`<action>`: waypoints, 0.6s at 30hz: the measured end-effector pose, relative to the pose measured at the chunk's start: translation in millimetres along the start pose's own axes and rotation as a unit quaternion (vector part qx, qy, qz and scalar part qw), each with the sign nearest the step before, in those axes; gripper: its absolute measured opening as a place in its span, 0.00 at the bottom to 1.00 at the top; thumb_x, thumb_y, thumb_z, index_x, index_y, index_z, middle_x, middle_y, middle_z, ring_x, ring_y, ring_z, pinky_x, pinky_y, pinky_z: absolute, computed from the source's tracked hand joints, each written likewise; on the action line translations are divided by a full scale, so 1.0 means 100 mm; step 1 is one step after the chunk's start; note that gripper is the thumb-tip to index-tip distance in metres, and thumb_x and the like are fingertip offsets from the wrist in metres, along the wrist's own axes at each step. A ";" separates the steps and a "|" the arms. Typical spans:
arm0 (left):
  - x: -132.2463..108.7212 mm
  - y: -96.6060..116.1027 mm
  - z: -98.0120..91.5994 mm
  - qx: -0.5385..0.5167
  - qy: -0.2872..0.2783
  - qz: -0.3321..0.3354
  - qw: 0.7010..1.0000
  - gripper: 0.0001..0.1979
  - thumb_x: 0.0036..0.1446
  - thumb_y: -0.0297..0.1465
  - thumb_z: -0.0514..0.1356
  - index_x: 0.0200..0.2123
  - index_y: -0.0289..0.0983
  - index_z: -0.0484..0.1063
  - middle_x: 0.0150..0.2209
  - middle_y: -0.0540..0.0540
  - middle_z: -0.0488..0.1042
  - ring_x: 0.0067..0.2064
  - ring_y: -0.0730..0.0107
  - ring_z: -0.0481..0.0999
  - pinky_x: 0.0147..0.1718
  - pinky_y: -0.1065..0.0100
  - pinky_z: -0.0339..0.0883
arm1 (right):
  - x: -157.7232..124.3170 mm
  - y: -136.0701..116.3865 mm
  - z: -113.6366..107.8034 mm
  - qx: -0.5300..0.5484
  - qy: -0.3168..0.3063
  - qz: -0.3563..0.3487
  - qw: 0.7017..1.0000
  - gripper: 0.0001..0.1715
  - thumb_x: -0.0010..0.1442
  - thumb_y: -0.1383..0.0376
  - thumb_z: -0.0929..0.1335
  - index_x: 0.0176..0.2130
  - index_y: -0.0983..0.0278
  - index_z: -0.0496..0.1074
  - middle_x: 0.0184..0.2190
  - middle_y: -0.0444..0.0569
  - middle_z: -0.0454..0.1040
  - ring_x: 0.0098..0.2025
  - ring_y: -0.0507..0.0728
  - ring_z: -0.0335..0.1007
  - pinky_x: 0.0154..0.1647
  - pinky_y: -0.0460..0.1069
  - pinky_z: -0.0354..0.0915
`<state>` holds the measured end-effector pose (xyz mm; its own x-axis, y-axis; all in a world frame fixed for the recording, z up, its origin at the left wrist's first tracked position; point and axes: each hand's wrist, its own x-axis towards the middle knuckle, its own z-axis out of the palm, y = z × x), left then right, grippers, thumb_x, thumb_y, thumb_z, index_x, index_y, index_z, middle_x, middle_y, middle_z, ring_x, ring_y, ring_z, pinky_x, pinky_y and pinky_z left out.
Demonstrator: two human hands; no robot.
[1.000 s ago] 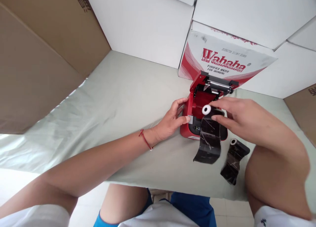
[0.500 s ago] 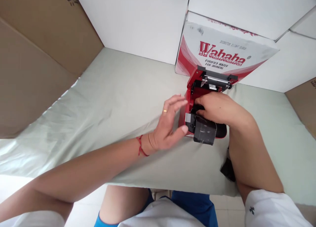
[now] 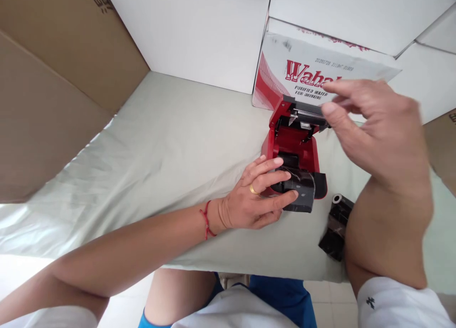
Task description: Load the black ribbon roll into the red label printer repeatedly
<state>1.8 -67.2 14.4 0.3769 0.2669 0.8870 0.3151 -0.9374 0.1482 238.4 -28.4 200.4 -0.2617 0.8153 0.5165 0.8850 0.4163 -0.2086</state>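
A small red-and-black label printer (image 3: pixel 316 154) stands on the cloth with its hinged lid (image 3: pixel 283 110) raised, showing a roller along the lid's edge. Inside its bay sits a black roll (image 3: pixel 290 159), partly hidden. A dark glossy strip (image 3: pixel 302 191) hangs out over the printer's front. My left hand (image 3: pixel 261 192) lies across the front left of the printer, fingers stretched out and their tips resting on the strip. Over the right end of the lid hovers my right hand (image 3: pixel 377 123), thumb and fingers apart; it holds nothing, and contact with the lid cannot be made out.
Right of the printer, beside my right forearm, lies another black roll (image 3: pixel 337 228) with a loose strip. A Wahaha water carton (image 3: pixel 272 76) stands behind the printer among white boxes (image 3: pixel 199 33). Brown cardboard (image 3: pixel 53 104) borders the left. Pale green cloth (image 3: pixel 185 142) covers the table.
My right hand has come out of the printer's bay and moved up and right to the lid. My left hand has come down from the printer's left side onto the strip.
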 end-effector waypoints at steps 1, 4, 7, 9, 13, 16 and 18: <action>0.00 0.01 0.00 0.004 0.004 0.002 1.000 0.23 0.68 0.33 0.67 0.65 0.47 0.81 0.65 0.40 0.83 0.82 0.49 0.72 0.81 0.42 0.70 | 0.01 0.04 0.05 -0.023 -0.028 -0.015 0.999 0.27 0.80 0.57 0.71 0.70 0.64 0.83 0.67 0.59 0.88 0.64 0.68 0.87 0.70 0.64 0.79; 0.00 0.02 0.01 0.010 0.010 0.006 1.000 0.22 0.69 0.33 0.67 0.65 0.46 0.82 0.65 0.41 0.83 0.83 0.50 0.70 0.83 0.44 0.68 | 0.04 0.13 0.12 -0.053 -0.127 -0.046 0.989 0.32 0.80 0.55 0.69 0.75 0.64 0.79 0.70 0.59 0.85 0.71 0.74 0.82 0.73 0.69 0.77; -0.01 0.02 0.00 0.003 0.007 0.006 1.000 0.22 0.70 0.33 0.66 0.65 0.47 0.82 0.67 0.42 0.83 0.84 0.50 0.69 0.83 0.43 0.68 | 0.01 0.12 0.01 -0.046 -0.172 -0.059 0.982 0.27 0.80 0.56 0.66 0.68 0.56 0.85 0.60 0.52 0.91 0.58 0.71 0.88 0.59 0.64 0.82; -0.03 0.01 0.00 -0.004 0.004 0.004 1.000 0.23 0.69 0.33 0.67 0.66 0.47 0.82 0.67 0.41 0.83 0.83 0.49 0.70 0.84 0.42 0.67 | -0.04 0.06 -0.09 -0.039 -0.235 -0.063 0.969 0.25 0.79 0.59 0.64 0.61 0.51 0.88 0.51 0.47 0.92 0.50 0.67 0.89 0.51 0.60 0.80; -0.07 -0.03 0.00 -0.013 -0.010 -0.010 1.000 0.27 0.66 0.31 0.68 0.67 0.52 0.81 0.68 0.43 0.82 0.81 0.47 0.73 0.82 0.39 0.69 | -0.09 -0.05 -0.16 -0.075 -0.377 -0.041 0.922 0.23 0.76 0.61 0.66 0.55 0.49 0.90 0.40 0.47 0.91 0.43 0.66 0.86 0.46 0.59 0.74; -0.07 -0.02 0.01 -0.029 -0.014 -0.017 0.999 0.31 0.64 0.31 0.68 0.69 0.53 0.79 0.69 0.42 0.81 0.80 0.44 0.75 0.81 0.36 0.69 | -0.05 -0.08 -0.13 -0.104 -0.403 -0.035 0.909 0.21 0.75 0.59 0.67 0.53 0.47 0.91 0.39 0.49 0.90 0.42 0.67 0.85 0.44 0.60 0.72; -0.05 -0.02 0.01 -0.031 -0.003 -0.022 0.999 0.33 0.63 0.29 0.67 0.71 0.50 0.77 0.68 0.40 0.81 0.80 0.44 0.74 0.80 0.37 0.70 | 0.00 -0.08 -0.11 -0.103 -0.412 -0.044 0.904 0.21 0.74 0.60 0.67 0.51 0.48 0.91 0.39 0.49 0.90 0.41 0.67 0.84 0.43 0.59 0.70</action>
<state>0.1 -66.8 9.1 0.3699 0.3090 0.8762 0.2769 -0.9369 0.2135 235.2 -36.4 211.1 -0.4568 0.8412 -0.2893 0.8779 0.4789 0.0064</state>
